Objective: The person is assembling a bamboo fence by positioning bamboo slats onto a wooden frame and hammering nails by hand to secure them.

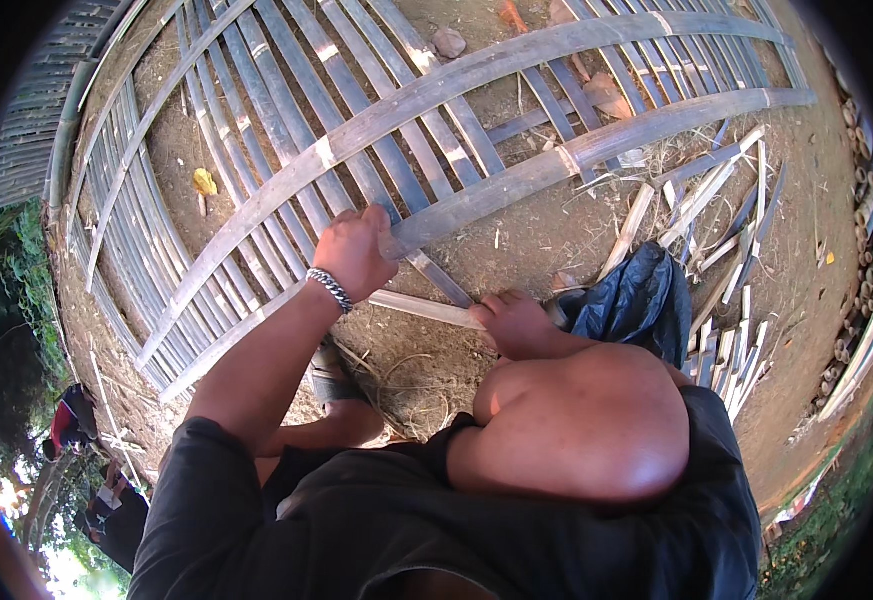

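Observation:
A lattice panel of grey bamboo slats [312, 55] lies on the ground before me, its long split-bamboo rails crossing the slats. My left hand [357, 248], a chain bracelet on its wrist, is closed round the nearest bamboo rail [487, 205] where a slat passes under it. Lower and to the right, my right hand [517, 322] has its fingers closed on the near end of a pale bamboo strip [422, 307]. A dark slat [442, 278] also runs from the rail to those fingers; whether they hold it too, I cannot tell. My bent right knee is just below that hand.
Dark plastic sheeting [642, 305] is bunched right of my right hand. Loose split bamboo strips [722, 190] lie scattered beyond it. Bamboo poles [847, 320] are stacked at the far right. A stone [449, 42] sits past the panel. People [117, 515] are at the lower left.

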Available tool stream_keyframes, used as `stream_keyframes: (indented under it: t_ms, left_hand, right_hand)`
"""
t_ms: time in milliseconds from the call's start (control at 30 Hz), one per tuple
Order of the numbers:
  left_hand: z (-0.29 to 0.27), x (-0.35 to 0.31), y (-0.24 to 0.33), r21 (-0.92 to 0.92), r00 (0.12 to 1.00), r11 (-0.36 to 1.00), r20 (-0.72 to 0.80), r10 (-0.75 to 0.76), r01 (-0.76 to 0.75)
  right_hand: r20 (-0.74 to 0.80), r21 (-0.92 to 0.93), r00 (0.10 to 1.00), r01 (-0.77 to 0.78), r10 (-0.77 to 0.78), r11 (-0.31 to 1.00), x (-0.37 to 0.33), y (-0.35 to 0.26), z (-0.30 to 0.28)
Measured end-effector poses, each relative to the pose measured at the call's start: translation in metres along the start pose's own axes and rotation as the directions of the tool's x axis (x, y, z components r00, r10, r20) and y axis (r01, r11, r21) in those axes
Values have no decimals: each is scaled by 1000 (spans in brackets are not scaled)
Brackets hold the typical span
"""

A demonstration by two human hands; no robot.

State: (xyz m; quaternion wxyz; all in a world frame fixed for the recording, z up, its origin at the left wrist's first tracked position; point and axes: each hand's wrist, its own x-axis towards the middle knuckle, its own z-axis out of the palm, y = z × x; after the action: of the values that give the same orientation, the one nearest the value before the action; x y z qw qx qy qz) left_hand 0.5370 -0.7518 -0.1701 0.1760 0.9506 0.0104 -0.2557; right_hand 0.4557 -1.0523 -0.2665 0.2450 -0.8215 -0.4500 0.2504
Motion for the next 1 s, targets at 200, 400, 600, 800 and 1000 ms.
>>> stream_keyframes:
  t_ms: [200, 400, 600, 800, 1000]
  left_hand:
    - [-1, -1, -1, 2, 1000, 1000, 26, -15, 15]
    - [-1, -2, 0, 29, 1000, 1000, 16, -2, 1]
    - [3, 0, -1, 38, 1000, 999, -10, 16, -16]
    - [6, 0, -6, 57, 999, 998, -24, 30, -28]
    - [4, 3, 1, 29, 999, 999, -19, 34, -34]
  right_hand:
    - [48, 507, 827, -503, 560, 699, -30, 6, -39]
    - [5, 914, 614, -322, 789, 245, -16, 48, -28]
    - [-37, 978, 543, -152, 839, 142, 61, 92, -57]
    - [-58, 947, 458, -256, 887, 194, 78, 118, -94]
    - [-82, 927, 470, -288, 879, 241, 55, 124, -81]
